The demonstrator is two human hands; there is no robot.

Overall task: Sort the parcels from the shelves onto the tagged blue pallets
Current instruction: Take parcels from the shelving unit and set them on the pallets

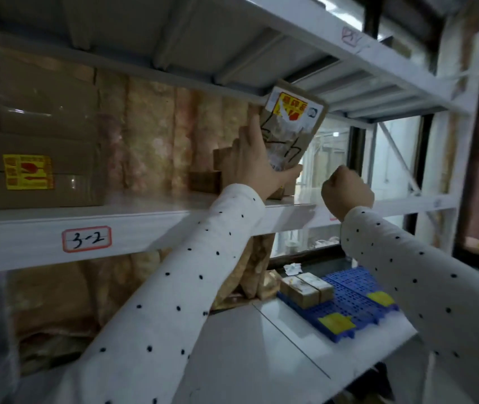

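White metal shelving fills the view, its front edge labelled 3-2 [87,239]. Both dotted sleeves reach upward. Nearer, the right hand [346,193] is curled into a fist holding nothing, beside the shelf [145,225] edge. Farther in, the left hand [257,167] grips a tilted parcel [292,126] above the shelf.

My left hand [257,167] grips a brown parcel [289,128], thumb under its lower edge, fingers up its left side; it stands tilted above the shelf [145,225] tagged 3-2 [87,239]. My right hand [347,192] hangs beside it in a fist, holding nothing. To the left on the shelf sits a big cardboard box [34,158] with a yellow sticker. Below, a blue pallet [352,304] carries yellow tags and two small boxes [307,288] set side by side.
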